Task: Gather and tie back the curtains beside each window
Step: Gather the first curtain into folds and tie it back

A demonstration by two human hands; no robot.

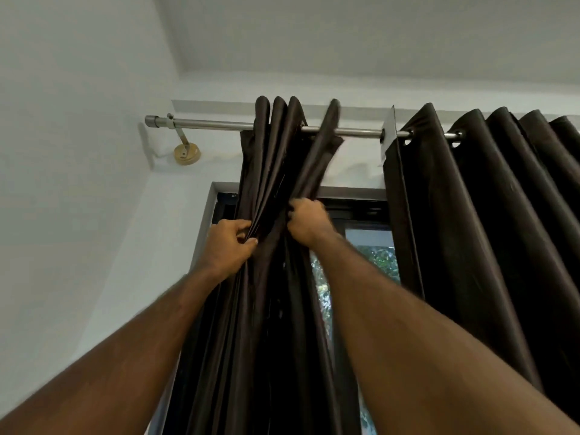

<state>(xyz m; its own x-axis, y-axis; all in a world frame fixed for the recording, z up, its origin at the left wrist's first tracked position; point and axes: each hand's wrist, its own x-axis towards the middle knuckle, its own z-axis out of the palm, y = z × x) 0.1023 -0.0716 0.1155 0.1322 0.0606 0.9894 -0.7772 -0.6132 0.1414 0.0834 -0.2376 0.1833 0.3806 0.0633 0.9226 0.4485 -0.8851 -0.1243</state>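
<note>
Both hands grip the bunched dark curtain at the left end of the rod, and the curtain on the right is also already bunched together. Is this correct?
Not quite. In the head view the left hand and right hand do grip the bunched left curtain on the rod, but the right curtain hangs spread out, not bunched.

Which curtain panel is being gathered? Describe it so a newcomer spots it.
Follow the steel curtain rod from its wall bracket rightward. The first dark brown panel is it, bunched into tight folds and gripped by both hands; the neighbouring panel hangs spread out, untouched.
</note>
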